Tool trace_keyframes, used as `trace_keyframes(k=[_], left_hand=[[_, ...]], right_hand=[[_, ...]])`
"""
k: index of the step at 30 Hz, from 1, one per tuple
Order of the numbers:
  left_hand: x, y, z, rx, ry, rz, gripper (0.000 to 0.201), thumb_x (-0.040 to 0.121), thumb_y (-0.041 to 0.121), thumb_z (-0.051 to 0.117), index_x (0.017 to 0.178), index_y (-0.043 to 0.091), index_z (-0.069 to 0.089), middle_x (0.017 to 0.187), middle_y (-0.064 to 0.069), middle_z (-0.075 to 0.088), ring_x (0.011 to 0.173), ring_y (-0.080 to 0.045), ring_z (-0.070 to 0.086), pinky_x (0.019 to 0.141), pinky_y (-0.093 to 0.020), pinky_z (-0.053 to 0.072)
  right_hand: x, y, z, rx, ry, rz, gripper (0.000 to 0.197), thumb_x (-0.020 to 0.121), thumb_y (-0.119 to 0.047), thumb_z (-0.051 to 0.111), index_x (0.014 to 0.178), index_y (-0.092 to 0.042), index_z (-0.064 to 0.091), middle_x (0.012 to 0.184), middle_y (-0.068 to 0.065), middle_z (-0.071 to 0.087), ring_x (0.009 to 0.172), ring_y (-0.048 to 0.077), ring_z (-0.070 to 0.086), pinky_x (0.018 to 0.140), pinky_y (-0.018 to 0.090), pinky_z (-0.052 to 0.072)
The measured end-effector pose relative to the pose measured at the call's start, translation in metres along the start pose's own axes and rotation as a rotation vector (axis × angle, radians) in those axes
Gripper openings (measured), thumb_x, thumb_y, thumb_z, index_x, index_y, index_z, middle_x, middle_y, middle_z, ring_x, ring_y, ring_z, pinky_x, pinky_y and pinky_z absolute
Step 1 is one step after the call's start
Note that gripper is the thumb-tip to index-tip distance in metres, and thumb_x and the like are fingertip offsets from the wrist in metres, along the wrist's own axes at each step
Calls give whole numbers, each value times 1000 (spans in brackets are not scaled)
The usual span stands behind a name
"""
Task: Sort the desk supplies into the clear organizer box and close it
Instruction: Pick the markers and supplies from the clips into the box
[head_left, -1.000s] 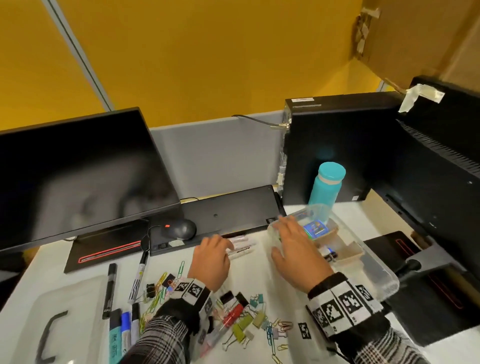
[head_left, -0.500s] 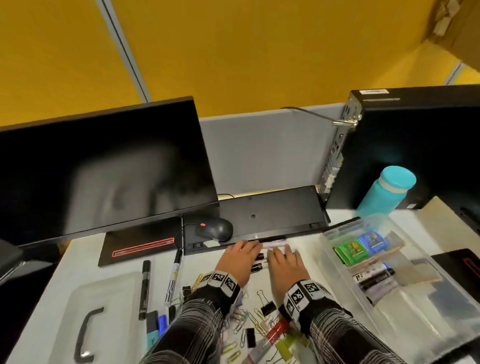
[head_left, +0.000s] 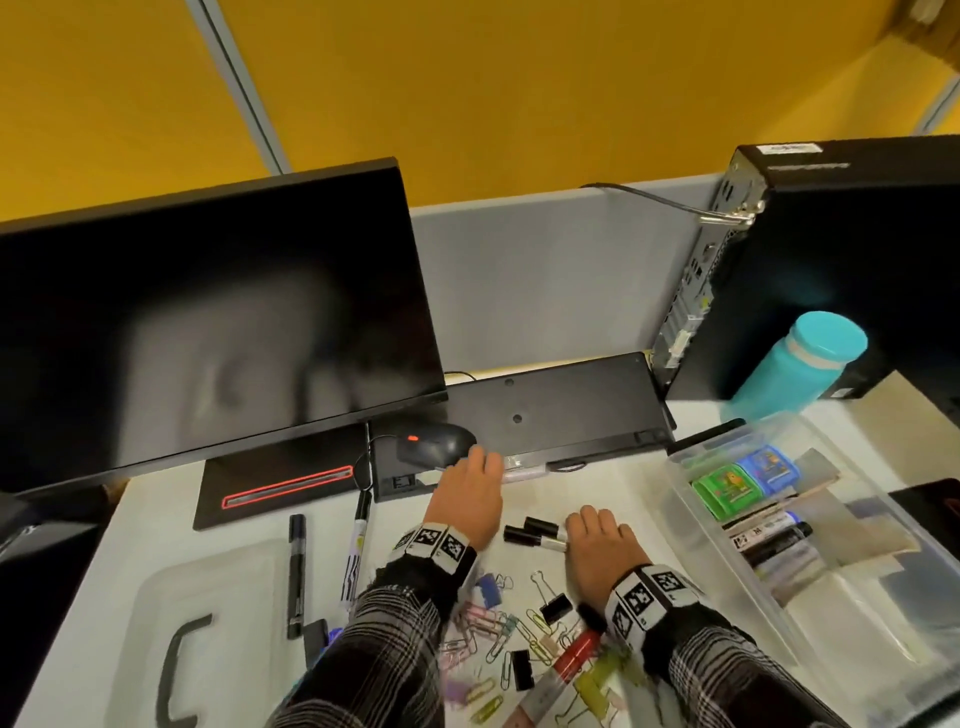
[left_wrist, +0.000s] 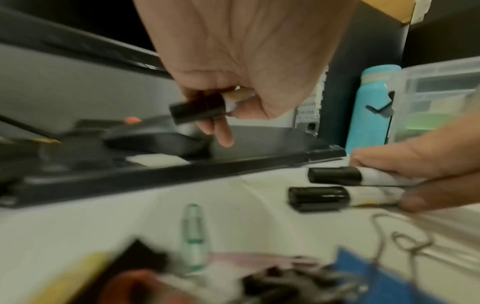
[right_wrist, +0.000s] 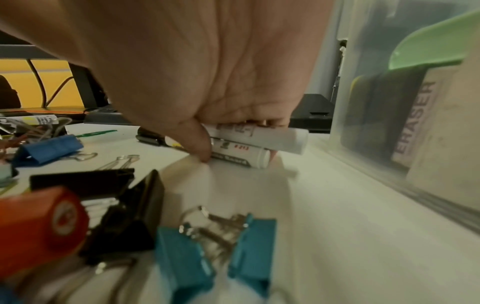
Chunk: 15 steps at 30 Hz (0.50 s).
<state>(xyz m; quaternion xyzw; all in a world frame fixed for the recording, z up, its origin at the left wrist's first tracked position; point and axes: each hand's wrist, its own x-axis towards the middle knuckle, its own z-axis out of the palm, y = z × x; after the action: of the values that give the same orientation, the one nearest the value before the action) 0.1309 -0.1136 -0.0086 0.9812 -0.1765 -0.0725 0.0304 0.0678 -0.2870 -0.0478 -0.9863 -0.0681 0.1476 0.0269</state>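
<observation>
Dark monitor (head_left: 208, 332) left — mouse (head_left: 434, 441), keyboard (head_left: 561, 410) behind; teal bottle (head_left: 795, 369) beside computer tower (head_left: 841, 260).

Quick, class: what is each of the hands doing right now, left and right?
Left hand: fingers curled round one black-capped marker, lifted off the desk.
Right hand: gripping two black-capped markers together, low on the desk.

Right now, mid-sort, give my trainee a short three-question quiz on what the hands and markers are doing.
1. True or false: the clear organizer box has its lid on.
2. How many black-capped markers does the right hand hold? A one, B two, C four.
3. Fill in: the left hand pinches a black-capped ____ near the computer mouse.

Key: 1 false; 2 B; 3 marker.
</observation>
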Motion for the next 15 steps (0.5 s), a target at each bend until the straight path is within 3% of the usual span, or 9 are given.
trace_keyframes(k=[4, 8, 12, 15], left_hand=[[-34, -63, -19, 124, 10, -4, 32, 91, 14, 46, 124, 16, 45, 128, -5, 45, 112, -24, 49, 94, -35, 38], [-67, -119, -20, 240, -152, 15, 43, 89, 14, 55, 130, 23, 45, 136, -3, 40, 123, -23, 39, 100, -34, 36], [-81, -137, 1, 217, -209, 53, 48, 85, 7, 59, 126, 27, 48, 134, 1, 38, 121, -20, 38, 101, -31, 40], [-84, -138, 9, 181, -170, 81, 44, 81, 7, 64, 119, 26, 53, 129, 2, 38, 117, -19, 43, 97, -31, 45]], right_hand=[[-6, -3, -7, -11, 2, -12, 33, 91, -15, 36, 124, -15, 41, 123, 5, 46, 110, 24, 46, 91, 34, 39], [-13, -12, -15, 15, -73, 45, 35, 92, -16, 37, 127, -16, 36, 128, 5, 42, 113, 23, 44, 93, 34, 41], [-18, -22, -34, 43, -123, 92, 36, 91, -14, 39, 127, -14, 35, 127, 7, 49, 114, 25, 48, 93, 35, 39], [-26, -27, -53, 150, -106, 78, 33, 91, -9, 36, 124, -13, 34, 114, 9, 59, 102, 29, 56, 83, 36, 40]])
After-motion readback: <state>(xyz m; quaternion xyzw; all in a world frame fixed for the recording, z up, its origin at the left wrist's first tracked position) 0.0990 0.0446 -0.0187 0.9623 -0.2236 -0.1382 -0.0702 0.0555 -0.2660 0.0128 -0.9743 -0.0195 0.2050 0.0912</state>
